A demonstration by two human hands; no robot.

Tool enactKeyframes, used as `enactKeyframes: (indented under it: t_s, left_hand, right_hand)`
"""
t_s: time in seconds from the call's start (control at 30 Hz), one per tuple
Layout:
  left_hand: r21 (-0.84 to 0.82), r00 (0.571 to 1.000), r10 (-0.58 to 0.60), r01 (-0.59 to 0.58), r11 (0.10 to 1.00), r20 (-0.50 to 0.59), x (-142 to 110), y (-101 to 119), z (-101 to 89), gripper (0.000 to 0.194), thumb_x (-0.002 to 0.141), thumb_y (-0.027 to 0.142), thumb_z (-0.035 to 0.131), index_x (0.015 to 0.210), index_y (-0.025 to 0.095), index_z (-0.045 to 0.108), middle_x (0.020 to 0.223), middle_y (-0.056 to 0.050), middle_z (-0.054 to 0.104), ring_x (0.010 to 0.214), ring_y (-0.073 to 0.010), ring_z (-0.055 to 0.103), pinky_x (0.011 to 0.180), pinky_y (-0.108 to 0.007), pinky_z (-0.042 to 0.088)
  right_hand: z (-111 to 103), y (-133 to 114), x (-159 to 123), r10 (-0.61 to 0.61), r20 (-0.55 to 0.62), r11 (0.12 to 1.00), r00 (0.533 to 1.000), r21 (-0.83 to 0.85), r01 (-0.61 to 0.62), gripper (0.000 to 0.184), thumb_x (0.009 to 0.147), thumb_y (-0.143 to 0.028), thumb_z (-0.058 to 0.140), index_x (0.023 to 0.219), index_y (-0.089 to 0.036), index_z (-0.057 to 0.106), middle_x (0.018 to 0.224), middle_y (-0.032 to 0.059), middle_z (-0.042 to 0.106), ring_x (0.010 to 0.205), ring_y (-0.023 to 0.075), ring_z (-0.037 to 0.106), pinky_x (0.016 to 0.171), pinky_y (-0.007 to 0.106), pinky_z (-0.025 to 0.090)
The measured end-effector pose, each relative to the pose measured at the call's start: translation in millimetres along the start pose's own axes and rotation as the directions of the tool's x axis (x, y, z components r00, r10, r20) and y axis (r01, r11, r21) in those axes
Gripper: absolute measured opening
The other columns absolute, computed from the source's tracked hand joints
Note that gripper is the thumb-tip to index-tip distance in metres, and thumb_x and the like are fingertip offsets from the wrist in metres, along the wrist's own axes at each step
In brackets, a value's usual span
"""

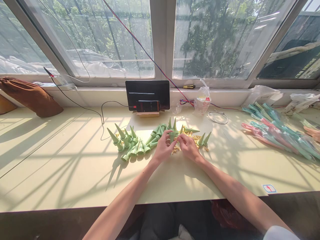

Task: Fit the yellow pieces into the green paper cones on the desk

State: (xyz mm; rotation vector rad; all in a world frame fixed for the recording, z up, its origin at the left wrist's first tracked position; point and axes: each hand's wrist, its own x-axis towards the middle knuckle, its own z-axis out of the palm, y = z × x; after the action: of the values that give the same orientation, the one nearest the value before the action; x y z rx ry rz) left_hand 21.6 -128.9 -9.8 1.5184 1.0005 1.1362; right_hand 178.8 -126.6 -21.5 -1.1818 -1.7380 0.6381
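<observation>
My left hand (163,146) and my right hand (188,146) meet over the middle of the pale table (75,166). The left fingers pinch a green cone (172,136). The right fingers are curled close against it on a small piece that I cannot make out. A heap of green cones (130,143) lies to the left of my hands, some upright and some on their sides. Small yellow parts (192,136) are scattered under and behind my hands. Two more green cones (204,139) stand just right of my right hand.
A dark tablet (147,91) with a phone (148,106) leans at the window sill. A tied plastic bag (202,98) and a coiled cable (218,117) lie behind. Packets of teal and pink items (275,131) fill the right side. A brown bag (30,96) sits far left.
</observation>
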Motion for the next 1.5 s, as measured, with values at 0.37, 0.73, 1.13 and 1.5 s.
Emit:
enactKeyframes:
  t_s: [0.37, 0.73, 1.13, 1.5]
  left_hand:
    - [0.045, 0.999, 0.038, -0.038, 0.998, -0.002, -1.8, 2.1, 1.1, 0.045, 0.085, 0.042, 0.065, 0.122, 0.023, 0.048, 0.086, -0.002, 0.058, 0.059, -0.0098, 0.056, 0.048, -0.019, 0.045]
    - [-0.104, 0.997, -0.071, 0.07, 0.992, -0.009, 1.6, 4.5, -0.7, 0.052, 0.08, 0.042, 0.071, 0.122, 0.021, 0.049, 0.077, 0.001, 0.056, 0.055, -0.0106, 0.058, 0.048, -0.022, 0.048]
    - [-0.086, 0.998, -0.057, 0.059, 0.995, 0.027, 0.6, 5.9, -1.8, 0.052, 0.08, 0.044, 0.071, 0.123, 0.022, 0.05, 0.083, 0.0, 0.058, 0.061, -0.0105, 0.06, 0.052, -0.021, 0.047]
    - [-0.012, 0.999, -0.008, 0.008, 1.0, 0.034, -1.0, 3.2, -0.5, 0.05, 0.083, 0.043, 0.067, 0.125, 0.024, 0.047, 0.09, -0.003, 0.06, 0.06, -0.0104, 0.057, 0.049, -0.02, 0.046]
  right_hand:
    - [-1.8, -2.1, 0.8, 0.036, 0.024, 0.999, 0.999, -0.005, -0.036, 0.035, 0.097, -0.039, 0.041, 0.066, -0.022, 0.04, 0.054, -0.0037, 0.041, 0.054, 0.0138, 0.037, 0.054, 0.027, 0.029]
    - [1.7, -2.1, 0.3, 0.014, 0.013, 0.999, 1.0, 0.031, -0.014, 0.038, 0.099, -0.046, 0.039, 0.071, -0.021, 0.043, 0.061, -0.0033, 0.045, 0.057, 0.0133, 0.041, 0.056, 0.026, 0.032]
    - [1.3, 5.1, 1.1, -0.068, 0.048, 0.995, 0.997, -0.066, 0.071, 0.04, 0.101, -0.045, 0.034, 0.069, -0.022, 0.038, 0.061, -0.003, 0.043, 0.056, 0.0133, 0.039, 0.056, 0.027, 0.029]
    - [0.2, 2.5, 1.3, 0.002, 0.046, 1.0, 0.999, -0.026, -0.001, 0.042, 0.099, -0.044, 0.035, 0.064, -0.022, 0.031, 0.058, -0.0027, 0.038, 0.056, 0.0139, 0.035, 0.054, 0.028, 0.027]
